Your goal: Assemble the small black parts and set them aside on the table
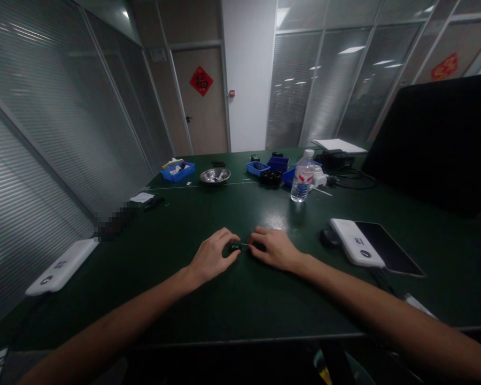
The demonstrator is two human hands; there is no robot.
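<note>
Over the middle of the dark green table (pixel 240 299), my left hand (pixel 213 255) pinches a small dark block with light marks (pixel 235 247) between thumb and fingers. Facing it, my right hand (pixel 276 249) is closed, its fingertips at a thin, pale, pin-like piece (pixel 244 245) that reaches toward the block. Whether this piece touches or enters the block is too small to tell. Both hands rest low, close to the tabletop, with a narrow gap between their fingertips.
A water bottle (pixel 302 177) stands upright beyond my right hand. Farther back are a metal bowl (pixel 215 177), a blue basket (pixel 178 171) and several blue trays. White power banks (pixel 356 243) lie right and left. A black monitor (pixel 436 144) stands at right.
</note>
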